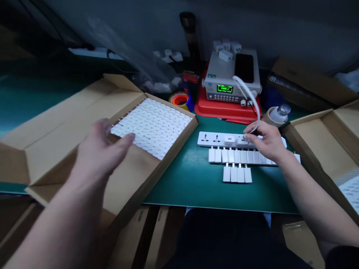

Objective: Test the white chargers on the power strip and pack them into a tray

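Inside the open brown cardboard box (130, 175), small white rectangular blocks (154, 125) fill rows — left hand (98, 154) nearby, grip wide; right hand (267, 141) pinches a curved white cable (254, 100) at the long white power strip (207, 139).

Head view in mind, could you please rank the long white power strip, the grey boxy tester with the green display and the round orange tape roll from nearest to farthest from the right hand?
1. Long white power strip: right at the right hand.
2. Grey boxy tester: behind the strip.
3. Round orange tape roll: farther off, left of the tester.
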### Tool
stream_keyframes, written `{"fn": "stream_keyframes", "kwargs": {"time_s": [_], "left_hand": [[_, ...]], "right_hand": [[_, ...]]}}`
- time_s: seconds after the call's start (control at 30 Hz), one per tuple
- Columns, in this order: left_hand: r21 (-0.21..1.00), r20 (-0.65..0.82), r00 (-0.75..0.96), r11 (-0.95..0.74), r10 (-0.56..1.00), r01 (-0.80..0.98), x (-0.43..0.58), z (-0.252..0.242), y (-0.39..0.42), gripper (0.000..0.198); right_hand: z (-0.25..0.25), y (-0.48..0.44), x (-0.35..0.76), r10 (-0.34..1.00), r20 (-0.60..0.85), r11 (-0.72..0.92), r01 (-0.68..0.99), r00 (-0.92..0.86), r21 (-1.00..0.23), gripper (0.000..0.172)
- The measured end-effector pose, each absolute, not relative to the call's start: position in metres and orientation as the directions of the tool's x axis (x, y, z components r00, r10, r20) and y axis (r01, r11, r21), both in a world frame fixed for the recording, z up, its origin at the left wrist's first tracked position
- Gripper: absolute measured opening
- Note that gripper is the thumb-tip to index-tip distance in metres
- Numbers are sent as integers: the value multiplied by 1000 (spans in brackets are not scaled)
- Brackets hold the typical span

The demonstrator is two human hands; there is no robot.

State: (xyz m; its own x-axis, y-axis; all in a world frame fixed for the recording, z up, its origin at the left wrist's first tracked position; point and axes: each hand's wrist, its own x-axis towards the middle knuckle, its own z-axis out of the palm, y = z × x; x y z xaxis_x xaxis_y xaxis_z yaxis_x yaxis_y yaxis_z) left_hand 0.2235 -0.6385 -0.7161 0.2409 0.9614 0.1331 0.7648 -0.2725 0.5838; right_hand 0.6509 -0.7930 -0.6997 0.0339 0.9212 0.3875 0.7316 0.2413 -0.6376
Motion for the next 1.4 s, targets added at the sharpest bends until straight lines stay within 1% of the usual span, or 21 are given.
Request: {"fn": "stream_keyframes", "kwargs": {"time_s": [0.03, 0.07, 0.13, 0.17, 0.2, 0.27, 0.33, 0.4, 0.47, 0.6, 0.67, 0.7, 0.77, 0.87, 0.93, 1.0, 1.1, 1.17, 1.27, 1.33, 1.4], "left_hand": [[551, 151, 85, -155, 985, 820, 244, -711, -658, 71], [535, 168, 134, -204, 977, 820, 267, -708, -680, 69], [562, 233, 405, -462, 884, 686, 317, -710, -726, 55], [528, 251, 553, -591, 794, 610, 341, -715, -749, 52], [467, 245, 659, -682, 711, 563, 363, -722, -769, 55], [377, 182, 759, -757, 626, 534, 397, -739, -800, 60], [359, 145, 758, -748, 636, 558, 416, -756, -818, 55], [401, 162, 724, -715, 670, 572, 421, -769, -827, 47], [458, 213, 701, -703, 681, 544, 413, -777, -831, 43], [610, 271, 716, -690, 643, 389, 380, -781, -831, 52], [673, 280, 735, -672, 618, 308, 362, -774, -820, 50], [677, 295, 739, -679, 605, 285, 355, -769, -810, 47], [620, 344, 729, -726, 592, 298, 346, -754, -784, 39], [456, 367, 709, -781, 603, 427, 349, -729, -735, 32], [343, 284, 752, -796, 595, 499, 362, -714, -704, 29], [239, 137, 834, -835, 534, 496, 382, -704, -682, 29], [156, -51, 914, -901, 402, 405, 415, -694, -665, 29], [143, -107, 931, -921, 349, 362, 432, -690, -661, 27], [149, -145, 929, -920, 341, 362, 443, -688, -655, 26], [198, -134, 922, -901, 364, 385, 439, -691, -649, 27], [259, -87, 912, -875, 400, 408, 427, -695, -643, 29]], "right_hand": [[-702, -794, 651, 922, 387, 260, 748, -5, -610, 7], [-703, -795, 650, 920, 390, 282, 766, -43, -578, 11], [-706, -794, 647, 910, 400, 319, 800, -109, -508, 18], [-707, -793, 646, 908, 397, 327, 817, -132, -476, 21], [-708, -792, 646, 909, 389, 328, 834, -151, -443, 23], [-709, -790, 645, 915, 359, 322, 868, -183, -378, 25], [-710, -788, 646, 921, 335, 314, 891, -200, -330, 26], [-711, -788, 647, 925, 325, 305, 896, -198, -322, 27], [-711, -789, 648, 929, 326, 293, 885, -175, -360, 26], [-709, -792, 649, 941, 317, 253, 866, -117, -432, 19], [-707, -793, 648, 949, 299, 228, 880, -105, -416, 16], [-706, -793, 648, 952, 288, 218, 892, -104, -396, 16], [-704, -792, 645, 958, 267, 201, 913, -107, -354, 17], [-704, -791, 641, 961, 256, 193, 924, -109, -330, 17], [-706, -791, 639, 959, 267, 186, 926, -98, -329, 16], [-708, -791, 639, 956, 280, 176, 928, -82, -329, 16], [-707, -793, 642, 948, 309, 191, 907, -72, -376, 15], [-703, -797, 646, 930, 366, 206, 863, -27, -461, 14], [-695, -806, 658, 882, 447, 174, 775, 151, -607, 10], [-692, -813, 666, 880, 417, 133, 725, 228, -676, 8], [-691, -818, 672, 911, 349, 94, 712, 221, -696, 8]]}}
